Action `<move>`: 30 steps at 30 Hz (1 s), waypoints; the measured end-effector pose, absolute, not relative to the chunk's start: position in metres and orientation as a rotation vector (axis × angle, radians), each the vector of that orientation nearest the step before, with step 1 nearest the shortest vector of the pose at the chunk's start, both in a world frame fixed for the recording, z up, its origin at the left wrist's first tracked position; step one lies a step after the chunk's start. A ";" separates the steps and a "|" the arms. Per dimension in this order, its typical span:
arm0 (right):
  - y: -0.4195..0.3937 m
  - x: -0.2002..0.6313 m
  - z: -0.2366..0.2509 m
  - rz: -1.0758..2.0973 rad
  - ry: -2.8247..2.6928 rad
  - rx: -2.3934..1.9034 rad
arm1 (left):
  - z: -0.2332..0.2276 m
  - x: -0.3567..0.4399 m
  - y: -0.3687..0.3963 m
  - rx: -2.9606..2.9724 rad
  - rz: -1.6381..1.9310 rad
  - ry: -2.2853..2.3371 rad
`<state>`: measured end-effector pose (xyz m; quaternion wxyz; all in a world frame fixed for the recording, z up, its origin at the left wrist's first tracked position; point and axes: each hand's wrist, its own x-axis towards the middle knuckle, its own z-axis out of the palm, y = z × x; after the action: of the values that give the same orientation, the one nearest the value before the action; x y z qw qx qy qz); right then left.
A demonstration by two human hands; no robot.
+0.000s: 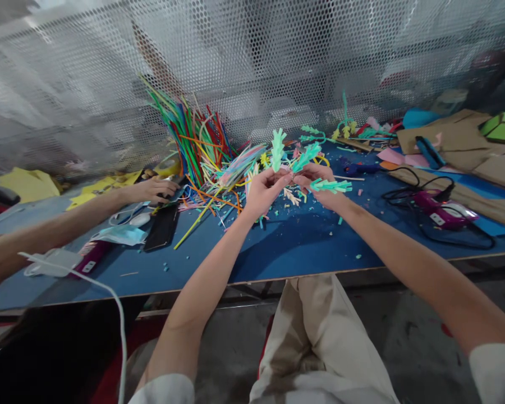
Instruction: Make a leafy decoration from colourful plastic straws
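My left hand (266, 191) and my right hand (320, 182) meet above the blue table (286, 255), thumbs and fingers pinched together. Between them they grip a craft sprig with mint-green, fringed leaf pieces. One leaf piece (278, 150) stands upright over my left hand. A second leaf piece (306, 157) slants up to the right, and a third leaf piece (331, 186) lies across the fingers of my right hand. The exact joint is hidden by my fingertips. Just below hangs or lies a pale peach fringed piece (292, 196); which one I cannot tell.
Coloured straw-like strips (197, 140) are heaped at the back left. A co-worker's hand (151, 189) rests near a black phone (162, 229) and a face mask (124, 234). A purple device (444, 210) with black cables and cardboard (458, 137) lie right. Perforated metal mesh (252, 67) rises behind.
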<state>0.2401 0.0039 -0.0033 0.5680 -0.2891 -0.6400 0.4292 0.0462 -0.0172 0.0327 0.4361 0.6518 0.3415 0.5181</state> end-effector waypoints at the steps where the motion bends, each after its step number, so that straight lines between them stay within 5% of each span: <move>1: 0.004 0.240 -0.004 0.993 -1.490 -0.674 | 0.031 0.047 -0.016 1.614 1.311 0.840; 10: -0.006 0.224 -0.004 1.234 -1.588 -0.449 | 0.033 0.040 0.000 1.551 1.652 0.777; 30: -0.007 0.234 0.011 1.150 -1.287 -0.645 | 0.018 0.022 0.005 1.725 1.334 0.888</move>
<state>0.2337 -0.0068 0.0112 0.6049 -0.2787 -0.5561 0.4972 0.0224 0.0045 0.0176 0.3836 0.6765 0.3483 0.5233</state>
